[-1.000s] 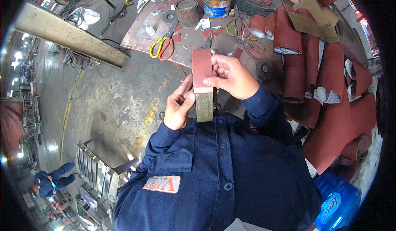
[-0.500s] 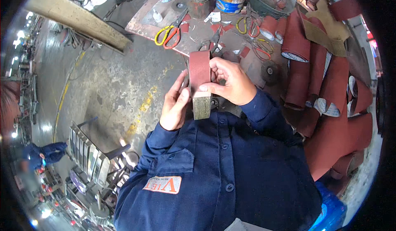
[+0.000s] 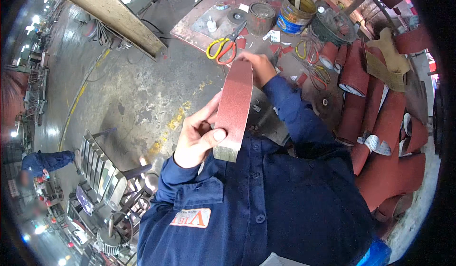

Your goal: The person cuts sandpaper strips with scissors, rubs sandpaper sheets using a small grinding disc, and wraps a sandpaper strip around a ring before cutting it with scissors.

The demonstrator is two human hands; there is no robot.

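In front of my chest I hold a red sandpaper strip (image 3: 234, 99) that lies along a thick curved piece, perhaps a wheel seen edge-on. The rough grey-green end of this curved piece (image 3: 225, 154) shows below the strip. My left hand (image 3: 197, 135) grips it from the left, its thumb pressed on the strip's near end and its fingers along the side. At the far end, my right hand (image 3: 260, 67) bends round the top of the strip; its fingertips are partly hidden. Yellow-and-orange-handled scissors (image 3: 221, 50) lie on the table just beyond.
On the worktable (image 3: 190, 26) stand a dark can (image 3: 261, 21), a blue-and-yellow tin (image 3: 295, 14) and a basin (image 3: 335, 26). More scissors (image 3: 319, 76) lie to the right. Several red sandpaper rolls (image 3: 354, 71) pile up there. A metal beam (image 3: 111, 19) and a slatted metal frame (image 3: 102, 171) are left.
My right hand has moved from the near part of the strip to its far end. The strip is closer and tilted, with more of its length showing; my left thumb now presses its near end.
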